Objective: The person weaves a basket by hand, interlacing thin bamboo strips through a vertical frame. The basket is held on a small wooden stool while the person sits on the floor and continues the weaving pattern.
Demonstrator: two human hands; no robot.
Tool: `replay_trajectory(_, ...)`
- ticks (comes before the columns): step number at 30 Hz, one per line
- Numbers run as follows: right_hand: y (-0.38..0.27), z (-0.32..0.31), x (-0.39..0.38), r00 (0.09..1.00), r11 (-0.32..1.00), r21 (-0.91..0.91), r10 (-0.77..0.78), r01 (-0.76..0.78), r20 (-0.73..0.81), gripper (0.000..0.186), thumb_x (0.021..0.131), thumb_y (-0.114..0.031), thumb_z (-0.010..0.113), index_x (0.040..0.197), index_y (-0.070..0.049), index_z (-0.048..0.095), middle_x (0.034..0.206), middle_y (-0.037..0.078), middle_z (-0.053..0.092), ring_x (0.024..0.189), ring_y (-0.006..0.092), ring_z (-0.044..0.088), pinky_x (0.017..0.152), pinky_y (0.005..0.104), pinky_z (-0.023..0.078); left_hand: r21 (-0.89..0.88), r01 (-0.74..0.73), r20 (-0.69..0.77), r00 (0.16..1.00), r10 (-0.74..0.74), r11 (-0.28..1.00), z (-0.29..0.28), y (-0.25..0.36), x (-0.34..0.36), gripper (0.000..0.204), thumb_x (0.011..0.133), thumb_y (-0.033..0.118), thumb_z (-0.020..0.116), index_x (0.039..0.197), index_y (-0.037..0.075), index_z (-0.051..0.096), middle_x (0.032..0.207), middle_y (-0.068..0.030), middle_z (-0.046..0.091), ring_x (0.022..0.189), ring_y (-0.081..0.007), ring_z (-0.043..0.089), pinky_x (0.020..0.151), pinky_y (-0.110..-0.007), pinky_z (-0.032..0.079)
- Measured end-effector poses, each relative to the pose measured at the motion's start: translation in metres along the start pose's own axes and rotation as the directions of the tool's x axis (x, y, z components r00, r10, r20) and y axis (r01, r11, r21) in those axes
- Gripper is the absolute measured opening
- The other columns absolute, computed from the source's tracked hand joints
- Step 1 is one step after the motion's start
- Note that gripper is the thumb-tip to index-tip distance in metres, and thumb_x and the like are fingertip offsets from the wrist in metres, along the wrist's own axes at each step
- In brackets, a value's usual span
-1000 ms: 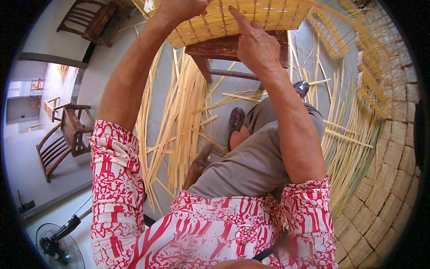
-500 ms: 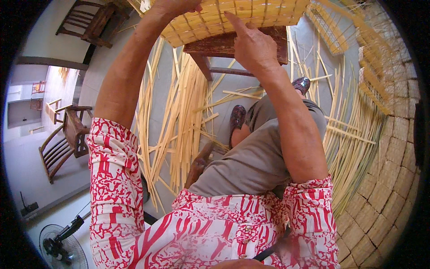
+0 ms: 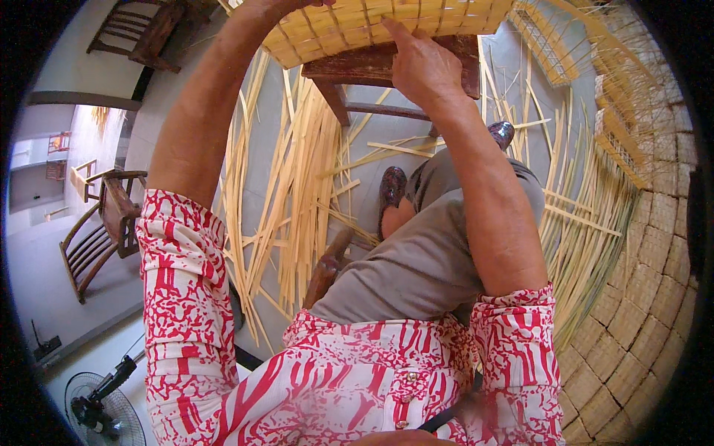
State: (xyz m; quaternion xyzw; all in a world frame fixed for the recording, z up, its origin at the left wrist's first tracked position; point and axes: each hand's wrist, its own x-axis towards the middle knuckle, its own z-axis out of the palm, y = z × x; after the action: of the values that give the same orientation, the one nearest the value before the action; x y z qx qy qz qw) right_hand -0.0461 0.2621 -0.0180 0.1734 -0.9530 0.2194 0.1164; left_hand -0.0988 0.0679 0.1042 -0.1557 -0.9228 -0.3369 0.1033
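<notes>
A yellow woven bamboo-strip basket (image 3: 349, 36) rests on a dark red-brown wooden stool (image 3: 364, 65) at the top of the view; its far part is cut off. My right hand (image 3: 428, 70) is at the near side of its weave. The index finger stretches out and touches the strips, while the other fingers are bent and partly hidden. My left hand (image 3: 286, 4) is at the upper edge, by the basket's left part. Most of it is cut off, so its grip does not show.
Loose pale strips (image 3: 297, 186) lie on the grey floor left of my legs, and greenish strips (image 3: 587, 238) to the right. Stacked woven pieces (image 3: 647, 282) line the right side. Wooden chairs (image 3: 111, 215) and a black fan (image 3: 100, 405) are at left.
The basket and stool sit slightly higher in the view. My right index finger has moved a little to the right along the weave. Less of my left hand shows.
</notes>
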Motion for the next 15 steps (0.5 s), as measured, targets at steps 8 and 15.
replay_trajectory(8, 0.011, 0.005, -0.008, 0.999, 0.999, -0.015, -0.038, 0.038, -0.001, 0.056, 0.083, -0.012, 0.057, 0.138, -0.021, 0.051, 0.110, 0.020, 0.068, 0.098, 0.0412, 0.069, 0.080, 0.0548, 0.055, 0.013, 0.055, 0.026, 0.998, -0.055, 0.998, 0.002, 0.013, 0.002, 0.017, 0.086, 0.004, 0.053, 0.076, -0.003, 0.065, 0.059, -0.0044, 0.059, 0.052, -0.0129, 0.063, 0.049, -0.029, 0.051)
replay_trajectory(15, 0.008, 0.007, -0.001, 0.966, 0.997, -0.047, 0.078, -0.069, 0.247, 0.058, 0.086, -0.012, 0.052, 0.142, -0.026, 0.048, 0.121, 0.018, 0.065, 0.111, 0.0390, 0.063, 0.091, 0.0537, 0.050, 0.011, 0.064, 0.058, 0.996, -0.065, 0.998, 0.000, 0.012, 0.002, 0.017, 0.088, 0.005, 0.054, 0.075, -0.001, 0.064, 0.059, -0.0036, 0.057, 0.053, -0.0127, 0.064, 0.050, -0.029, 0.051)
